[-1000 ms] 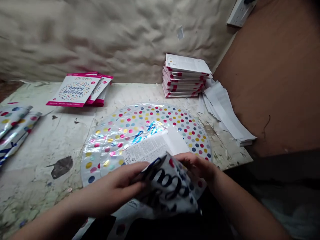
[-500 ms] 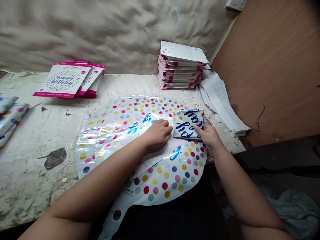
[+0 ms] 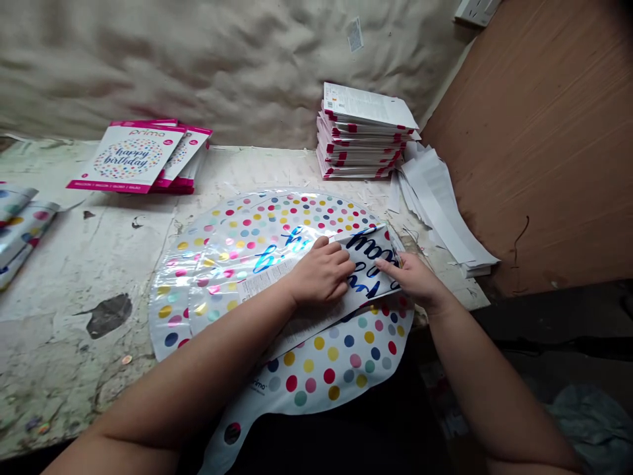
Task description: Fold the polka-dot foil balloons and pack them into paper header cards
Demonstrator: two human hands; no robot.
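A printed paper packet (image 3: 304, 328) lies aslant on 1 flat polka-dot foil balloon (image 3: 341, 356); a folded foil balloon (image 3: 368, 257) (lettering up) meets its right end, how far inside I cannot tell. The left hand (image 3: 324, 269), palm down, half-curled, covers the packet, its grip unclear; the right hand (image 3: 417, 277) pinches the folded foil balloon, thumb on top.
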